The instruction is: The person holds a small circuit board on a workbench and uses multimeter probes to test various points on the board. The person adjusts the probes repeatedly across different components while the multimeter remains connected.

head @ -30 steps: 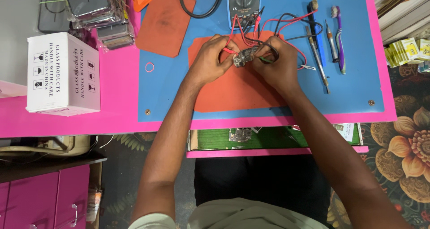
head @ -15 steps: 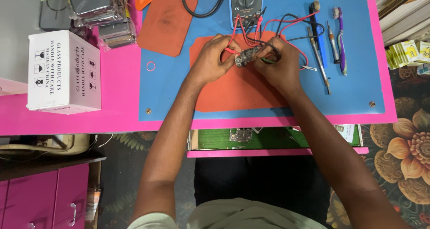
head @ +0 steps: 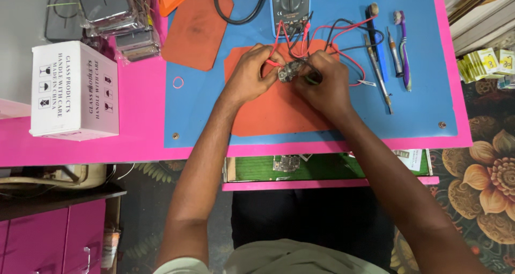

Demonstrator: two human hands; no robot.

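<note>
- Head view: small circuit board on orange mat, between both hands.
- Left hand at board's 9 o'clock, pinching red probe.
- Right hand at 3 o'clock, gripping black probe; equally near.

Small green circuit board w/ red probe tip touching, flat on orange mat.

You've got a white carton with black print on your table's pink left edge, clear-wrapped packs behind it (yellow-green packets far right).
</note>
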